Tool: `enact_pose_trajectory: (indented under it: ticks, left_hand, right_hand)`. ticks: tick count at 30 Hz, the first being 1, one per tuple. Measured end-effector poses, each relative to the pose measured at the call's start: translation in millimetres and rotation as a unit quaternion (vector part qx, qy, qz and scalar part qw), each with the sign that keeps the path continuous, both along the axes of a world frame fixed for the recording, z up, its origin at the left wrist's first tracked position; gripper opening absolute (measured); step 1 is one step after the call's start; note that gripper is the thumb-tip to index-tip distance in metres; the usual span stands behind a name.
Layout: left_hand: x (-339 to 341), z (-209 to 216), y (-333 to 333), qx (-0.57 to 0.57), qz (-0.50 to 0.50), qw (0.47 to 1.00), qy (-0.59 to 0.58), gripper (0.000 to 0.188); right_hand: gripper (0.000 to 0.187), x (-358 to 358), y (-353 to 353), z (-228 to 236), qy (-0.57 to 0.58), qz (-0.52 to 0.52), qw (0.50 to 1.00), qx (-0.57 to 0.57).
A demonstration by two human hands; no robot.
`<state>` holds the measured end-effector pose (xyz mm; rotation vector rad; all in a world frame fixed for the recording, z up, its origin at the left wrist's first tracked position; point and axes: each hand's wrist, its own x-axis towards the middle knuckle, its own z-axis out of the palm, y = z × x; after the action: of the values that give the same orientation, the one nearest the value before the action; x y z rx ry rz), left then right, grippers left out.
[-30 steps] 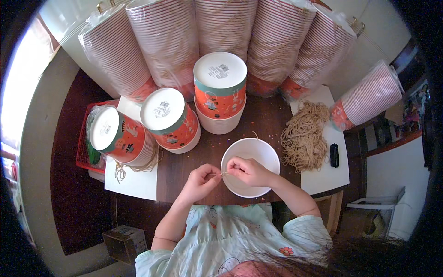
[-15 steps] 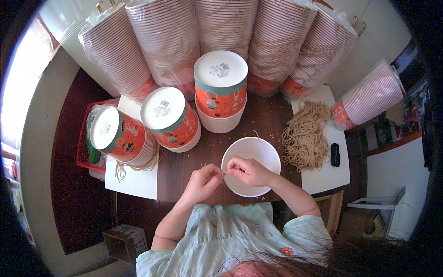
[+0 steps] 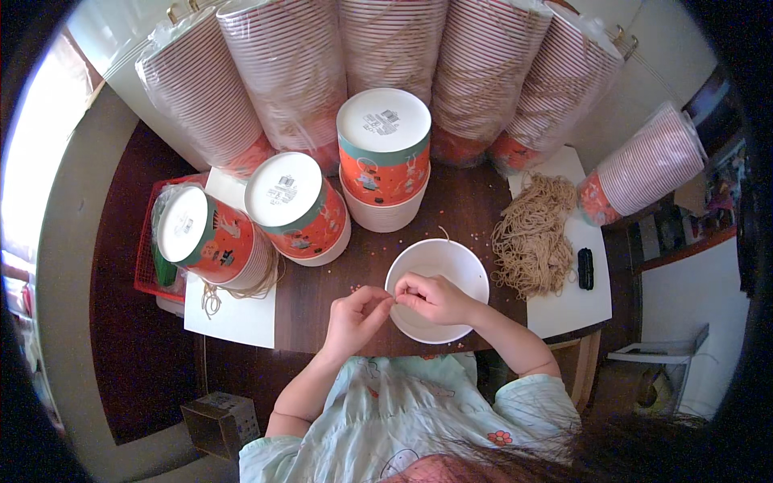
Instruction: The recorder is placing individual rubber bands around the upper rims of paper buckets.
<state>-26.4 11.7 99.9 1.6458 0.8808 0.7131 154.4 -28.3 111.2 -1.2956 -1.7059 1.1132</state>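
Observation:
A white paper bucket (image 3: 465, 278) stands mouth up near the front edge of the table. Over its left rim my hands meet, fingertip to fingertip. My left hand (image 3: 357, 315) is closed in a pinch just outside the rim. My right hand (image 3: 435, 299) pinches too, above the bucket's mouth. A short bit of tan twine shows between them, mostly hidden by my fingers. From the far rim another end of twine (image 3: 444, 233) sticks up. A tangled heap of the same twine (image 3: 535, 240) lies to the right on white board.
Upside-down stacks of orange and green buckets stand at the left (image 3: 216, 241), beside it (image 3: 299, 213) and at the centre (image 3: 385, 157). Tall wrapped bucket stacks (image 3: 394, 48) line the back. A black object (image 3: 585, 269) lies right of the twine; a red basket (image 3: 145, 258) is far left.
My fingertips have shifted slightly, and less of the twine between them shows now. The bucket and the other things stay where they were.

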Motion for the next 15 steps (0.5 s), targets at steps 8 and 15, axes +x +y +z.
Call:
enact_pose_trajectory:
  ticks: [8,15]
  left_hand:
    - [-0.8,4.3,1.8,0.013,0.045,0.998,0.034,0.009]
    - [-5.8,-6.9,8.2,0.057,0.086,0.995,0.012,0.008]
  right_hand:
    - [0.012,0.3,0.0,-5.4,-0.023,0.001,1.000,-0.008]
    - [0.012,1.2,0.3,1.2,-0.039,0.027,0.999,-0.025]
